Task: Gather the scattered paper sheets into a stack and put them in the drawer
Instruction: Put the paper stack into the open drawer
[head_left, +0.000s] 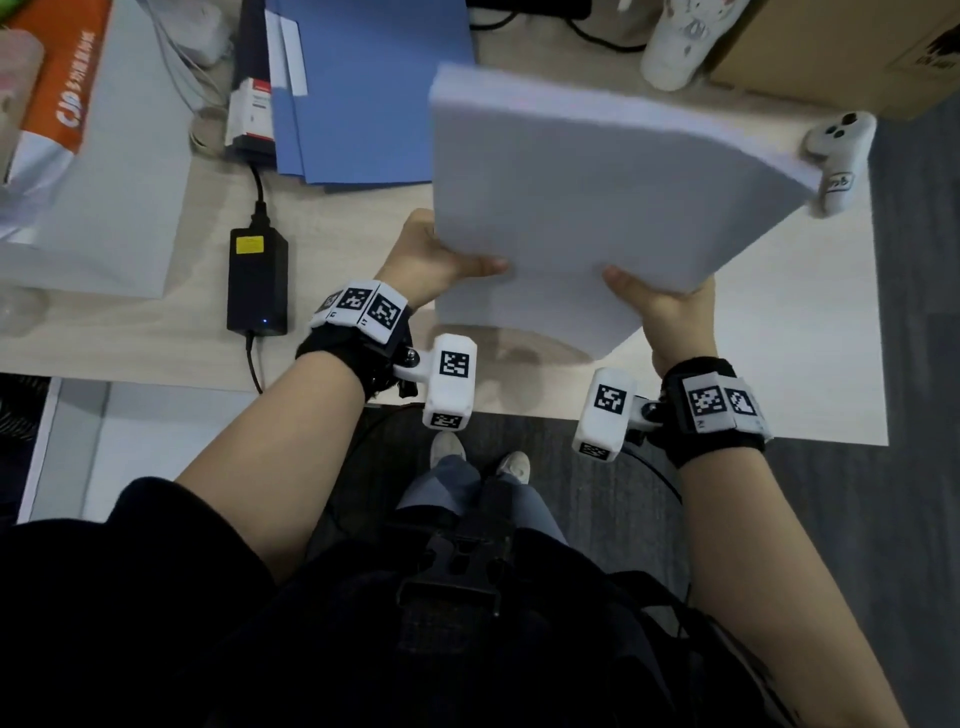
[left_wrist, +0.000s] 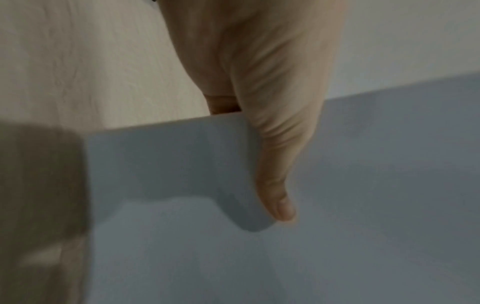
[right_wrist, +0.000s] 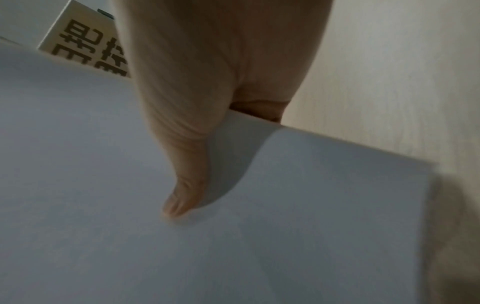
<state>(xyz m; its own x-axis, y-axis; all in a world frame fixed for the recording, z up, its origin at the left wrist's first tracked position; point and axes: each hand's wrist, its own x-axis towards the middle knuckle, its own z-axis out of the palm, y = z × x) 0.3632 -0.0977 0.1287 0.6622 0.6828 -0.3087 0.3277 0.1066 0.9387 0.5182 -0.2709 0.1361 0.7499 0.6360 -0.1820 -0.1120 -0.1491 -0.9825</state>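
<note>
A thick stack of white paper sheets is held above the pale wooden desk, tilted and bowed along its right edge. My left hand grips the stack's near left edge, thumb on top and fingers hidden beneath. My right hand grips the near right edge the same way. In the left wrist view the thumb of the left hand lies flat on the paper stack. The right wrist view shows the right hand with its thumb pressed on the paper stack. No drawer is in view.
Blue folders lie at the back left, with a black power brick and its cable in front of them. A white controller sits just right of the stack. A cardboard box and a white bottle stand at the back right.
</note>
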